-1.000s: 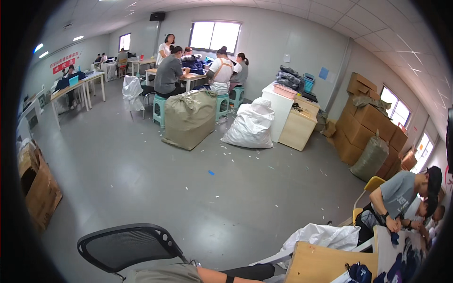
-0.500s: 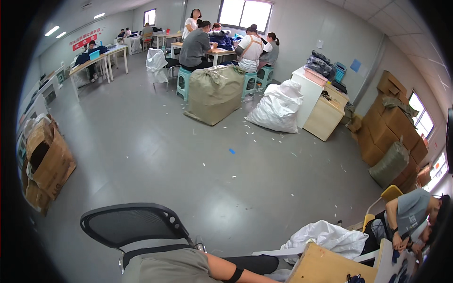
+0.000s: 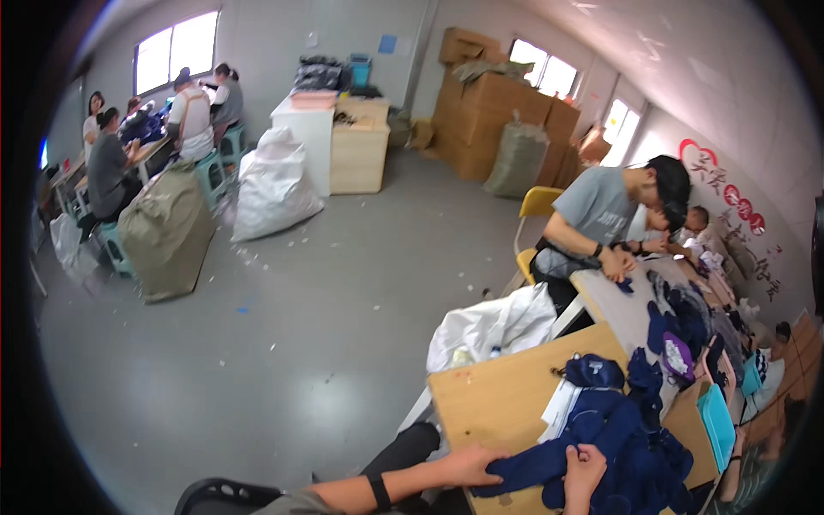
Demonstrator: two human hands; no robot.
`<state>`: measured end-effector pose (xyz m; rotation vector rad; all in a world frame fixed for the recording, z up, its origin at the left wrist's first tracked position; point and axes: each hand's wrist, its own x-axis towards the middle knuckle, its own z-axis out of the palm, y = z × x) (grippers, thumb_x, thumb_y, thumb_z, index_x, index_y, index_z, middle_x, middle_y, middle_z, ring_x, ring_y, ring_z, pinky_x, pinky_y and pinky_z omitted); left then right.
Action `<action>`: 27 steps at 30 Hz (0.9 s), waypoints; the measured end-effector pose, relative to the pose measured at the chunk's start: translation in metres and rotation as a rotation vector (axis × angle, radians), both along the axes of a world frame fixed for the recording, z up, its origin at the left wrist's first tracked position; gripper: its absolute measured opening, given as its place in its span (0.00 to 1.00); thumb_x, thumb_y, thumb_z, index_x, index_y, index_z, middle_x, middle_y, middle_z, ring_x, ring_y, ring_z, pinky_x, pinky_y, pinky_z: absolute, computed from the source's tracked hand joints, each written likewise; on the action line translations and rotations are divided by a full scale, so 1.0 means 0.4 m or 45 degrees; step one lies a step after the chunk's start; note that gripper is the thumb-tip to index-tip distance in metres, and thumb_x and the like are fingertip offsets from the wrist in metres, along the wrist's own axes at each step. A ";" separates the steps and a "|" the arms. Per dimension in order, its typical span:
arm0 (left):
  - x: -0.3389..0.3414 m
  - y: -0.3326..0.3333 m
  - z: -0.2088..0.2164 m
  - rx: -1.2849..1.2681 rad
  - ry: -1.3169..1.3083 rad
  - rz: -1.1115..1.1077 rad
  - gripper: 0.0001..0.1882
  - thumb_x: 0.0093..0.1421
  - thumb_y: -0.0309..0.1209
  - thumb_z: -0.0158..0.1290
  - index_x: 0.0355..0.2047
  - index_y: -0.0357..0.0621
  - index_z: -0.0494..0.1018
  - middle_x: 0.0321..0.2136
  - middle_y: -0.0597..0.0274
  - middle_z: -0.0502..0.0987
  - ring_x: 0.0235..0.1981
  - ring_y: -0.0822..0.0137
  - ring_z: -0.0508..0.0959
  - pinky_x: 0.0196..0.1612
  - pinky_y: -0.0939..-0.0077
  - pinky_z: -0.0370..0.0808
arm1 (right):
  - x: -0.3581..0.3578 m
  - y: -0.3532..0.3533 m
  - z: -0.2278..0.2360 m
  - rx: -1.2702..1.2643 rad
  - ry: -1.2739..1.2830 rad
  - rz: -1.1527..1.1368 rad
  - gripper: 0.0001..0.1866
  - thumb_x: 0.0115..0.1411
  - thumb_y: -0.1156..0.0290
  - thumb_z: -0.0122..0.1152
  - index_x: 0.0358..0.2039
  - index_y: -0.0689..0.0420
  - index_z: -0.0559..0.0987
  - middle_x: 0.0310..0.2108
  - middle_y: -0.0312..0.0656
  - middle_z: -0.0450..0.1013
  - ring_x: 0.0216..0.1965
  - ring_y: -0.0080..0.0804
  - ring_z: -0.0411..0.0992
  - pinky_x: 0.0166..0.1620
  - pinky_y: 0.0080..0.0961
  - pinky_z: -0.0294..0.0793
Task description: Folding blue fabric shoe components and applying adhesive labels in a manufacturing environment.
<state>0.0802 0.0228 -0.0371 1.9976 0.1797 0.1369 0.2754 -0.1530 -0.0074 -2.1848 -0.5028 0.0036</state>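
A long, narrow navy cloth piece [image 3: 534,463], perhaps a sock, is stretched between my hands at the near edge of the wooden table [image 3: 489,395]. My left hand [image 3: 470,466], with a black band farther up the arm, is closed on its left end. My right hand [image 3: 584,470], fingers curled in a pinch, grips it farther right. Beyond and beside my right hand lies a heap of navy cloth pieces [image 3: 639,468], one bundled piece [image 3: 594,371] at its far side. White paper slips [image 3: 560,410] stick out from the heap's left side.
A co-worker in grey [image 3: 592,210] bends over the adjoining table, which carries more navy pieces, a purple tray [image 3: 677,356] and a turquoise tray [image 3: 716,429]. A white sack [image 3: 493,330] slumps against my table. Farther off stand stuffed sacks [image 3: 275,189], stacked cartons [image 3: 489,124] and seated people.
The view has swung right toward the tables. Both my hands and the navy cloth are now visible; before, only one forearm showed, with its hand out of view.
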 end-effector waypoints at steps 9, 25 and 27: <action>0.013 -0.077 -0.033 0.342 -0.491 0.189 0.23 0.56 0.38 0.60 0.49 0.42 0.72 0.43 0.52 0.77 0.46 0.50 0.77 0.47 0.59 0.73 | -0.045 -0.004 0.054 -0.246 -0.634 -0.165 0.11 0.53 0.67 0.69 0.30 0.61 0.79 0.22 0.43 0.75 0.23 0.37 0.74 0.31 0.34 0.74; -0.029 -0.041 -0.065 0.348 -0.684 -0.099 0.09 0.58 0.32 0.59 0.39 0.45 0.77 0.41 0.59 0.76 0.49 0.59 0.75 0.53 0.67 0.72 | -0.288 -0.055 0.040 0.088 -0.107 0.689 0.09 0.55 0.68 0.69 0.26 0.59 0.79 0.22 0.44 0.75 0.22 0.36 0.73 0.28 0.29 0.72; -0.037 -0.048 -0.060 0.280 -0.861 0.016 0.08 0.58 0.30 0.60 0.37 0.43 0.77 0.42 0.61 0.76 0.48 0.58 0.76 0.52 0.67 0.73 | -0.293 -0.075 0.047 -0.005 -0.141 0.628 0.10 0.55 0.67 0.69 0.25 0.59 0.79 0.21 0.44 0.74 0.22 0.37 0.73 0.28 0.30 0.72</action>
